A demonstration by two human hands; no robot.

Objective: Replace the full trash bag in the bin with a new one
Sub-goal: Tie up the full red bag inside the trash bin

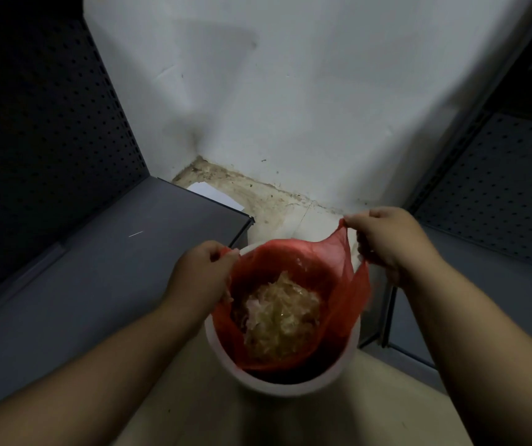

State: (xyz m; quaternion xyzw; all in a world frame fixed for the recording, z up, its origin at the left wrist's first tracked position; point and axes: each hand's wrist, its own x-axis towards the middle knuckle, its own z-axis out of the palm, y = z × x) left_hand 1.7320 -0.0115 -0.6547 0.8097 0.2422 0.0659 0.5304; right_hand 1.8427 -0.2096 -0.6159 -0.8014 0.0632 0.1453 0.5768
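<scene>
A view from above looks down at a person's two bare arms reaching toward a round white plastic bin (290, 386) that stands on a pale beige floor (258, 423) in a dim corner. A thin, translucent red plastic trash bag (338, 272) sits inside the bin, with its upper edge lifted above the bin's rim on the far side.

The left hand (200, 272) pinches the bag's left edge, its fingers (223, 252) curled tight on a fold of red plastic just above the rim. The right hand (387, 243) is held higher and pinches the bag's right edge between thumb and curled fingers (359, 218), pulling a peak of plastic up and outward. The two hands are apart, and the bag's mouth is stretched open between them.

Inside the bag lies a heap of crumpled yellowish, see-through plastic waste (280, 317), with a small pinkish patch on its left side.

A grey metal shelf (97, 268) with a dark perforated back panel (49, 140) stands to the left of the bin, and a matching perforated grey shelf unit (499, 188) stands to the right. A scuffed white wall (290, 91) rises behind, stained where it meets the floor. A white sheet of paper (213, 194) lies on the floor behind the left shelf.
</scene>
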